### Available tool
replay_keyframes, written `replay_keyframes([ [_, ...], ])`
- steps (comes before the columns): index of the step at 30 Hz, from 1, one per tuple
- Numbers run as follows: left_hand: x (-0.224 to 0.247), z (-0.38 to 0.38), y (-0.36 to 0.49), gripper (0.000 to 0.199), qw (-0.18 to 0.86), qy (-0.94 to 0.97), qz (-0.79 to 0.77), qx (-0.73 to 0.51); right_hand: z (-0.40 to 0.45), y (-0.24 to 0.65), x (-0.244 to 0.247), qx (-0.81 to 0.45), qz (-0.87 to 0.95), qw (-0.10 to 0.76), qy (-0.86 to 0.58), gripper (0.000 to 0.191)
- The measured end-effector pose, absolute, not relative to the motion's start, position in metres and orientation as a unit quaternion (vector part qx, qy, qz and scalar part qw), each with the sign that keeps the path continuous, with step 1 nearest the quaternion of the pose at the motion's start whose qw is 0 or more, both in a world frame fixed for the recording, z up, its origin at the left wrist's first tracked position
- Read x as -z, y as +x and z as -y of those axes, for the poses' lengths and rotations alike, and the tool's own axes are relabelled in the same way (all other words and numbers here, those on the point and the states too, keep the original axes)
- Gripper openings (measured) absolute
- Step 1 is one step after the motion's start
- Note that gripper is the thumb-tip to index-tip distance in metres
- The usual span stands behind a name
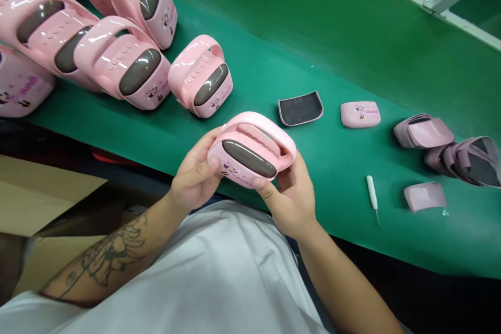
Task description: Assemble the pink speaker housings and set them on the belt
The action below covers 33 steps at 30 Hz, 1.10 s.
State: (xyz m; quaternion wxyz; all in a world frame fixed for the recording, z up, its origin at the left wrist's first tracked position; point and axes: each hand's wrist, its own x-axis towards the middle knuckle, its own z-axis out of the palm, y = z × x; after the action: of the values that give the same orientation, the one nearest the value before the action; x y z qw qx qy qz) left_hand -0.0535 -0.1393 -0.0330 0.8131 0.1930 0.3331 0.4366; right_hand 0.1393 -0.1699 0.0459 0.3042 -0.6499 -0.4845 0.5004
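Between my two hands is a pink plastic housing (245, 167) with a looped carry handle, a dark glossy oval window and a cartoon print on its front. My left hand (198, 169) grips its left end, thumb pressed on the printed face. Around the right end my right hand (291, 193) is closed, its thumb at the lower front edge and its fingers partly hidden behind. Just beyond my hands stands a similar pink housing (211, 83). A curved cover (300, 108) with a dark inner face lies right of it, and a printed pink cover (360, 115) is farther right.
Several more pink housings (133, 68) crowd the bench's left end. On the right are stacked curved covers (426, 133), a single pale cover (426, 196) and a white-handled pick with a thin metal tip (371, 193). A cardboard box (43, 198) sits below the green bench (266, 68) at left.
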Motion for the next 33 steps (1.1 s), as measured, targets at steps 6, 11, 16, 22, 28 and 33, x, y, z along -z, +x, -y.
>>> replay_keyframes([
  [6,0.041,0.129,-0.065,0.118,0.715,0.437,-0.386,-0.387,0.179,0.163,-0.046,-0.401,0.597,0.261,-0.644,0.093],
  [11,0.029,0.12,-0.066,0.102,0.691,0.496,-0.416,-0.321,0.184,0.171,-0.045,-0.393,0.655,0.215,-0.608,0.094],
  [16,0.026,0.121,-0.062,0.093,0.685,0.506,-0.384,-0.356,0.188,0.181,-0.043,-0.448,0.626,0.181,-0.612,0.101],
  [22,0.039,0.124,-0.064,0.091,0.715,0.482,-0.336,-0.379,0.186,0.198,-0.04,-0.546,0.564,0.15,-0.602,0.098],
  [28,0.046,0.13,-0.058,0.079,0.818,0.337,-0.294,-0.362,0.177,0.176,-0.04,-0.525,0.546,0.253,-0.602,0.107],
  [33,0.042,0.128,-0.053,0.093,0.747,0.422,-0.321,-0.4,0.171,0.177,-0.063,-0.48,0.555,0.274,-0.622,0.09],
])
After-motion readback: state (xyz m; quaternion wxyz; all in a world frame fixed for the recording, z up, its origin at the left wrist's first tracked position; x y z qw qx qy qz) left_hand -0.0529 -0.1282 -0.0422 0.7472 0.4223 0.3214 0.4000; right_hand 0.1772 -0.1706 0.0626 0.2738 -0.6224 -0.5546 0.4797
